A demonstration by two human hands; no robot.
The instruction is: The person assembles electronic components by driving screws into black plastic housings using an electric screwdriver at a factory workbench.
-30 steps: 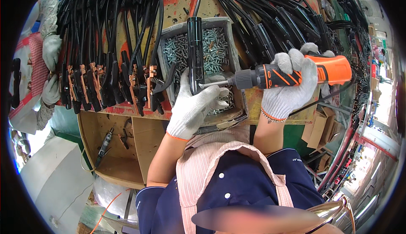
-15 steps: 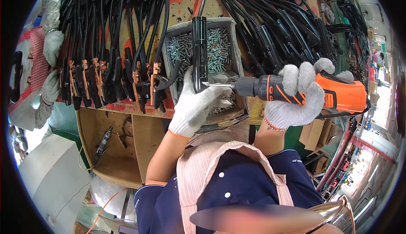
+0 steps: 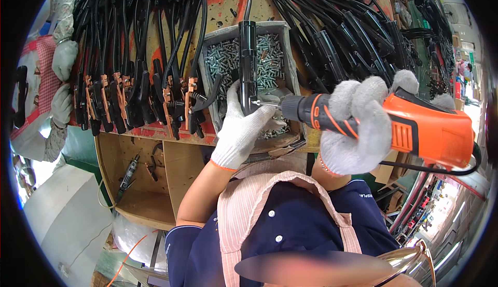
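My left hand (image 3: 242, 128), in a white knit glove, is closed round the lower end of a black tubular handle (image 3: 248, 64) with a cable running from its far end. My right hand (image 3: 358, 123), gloved too, grips an orange and black electric screwdriver (image 3: 415, 131). Its bit points left, and the tip meets the side of the handle near my left thumb. Whether a screw sits at the tip is too small to tell. Beneath the handle lies a grey-lined box (image 3: 291, 69) of small silver screws (image 3: 267, 53).
Left on the bench are several black cables with copper-coloured clamp jaws (image 3: 166, 103). More black handles with cables (image 3: 327, 51) lie to the right. A wooden drawer (image 3: 171, 183) below holds a dark tool (image 3: 127, 175). At far left are another person's gloved hands (image 3: 63, 61).
The screwdriver's body has swung nearer to me and to the right, so it tilts more, while its bit stays at the handle. The handle has shifted slightly right.
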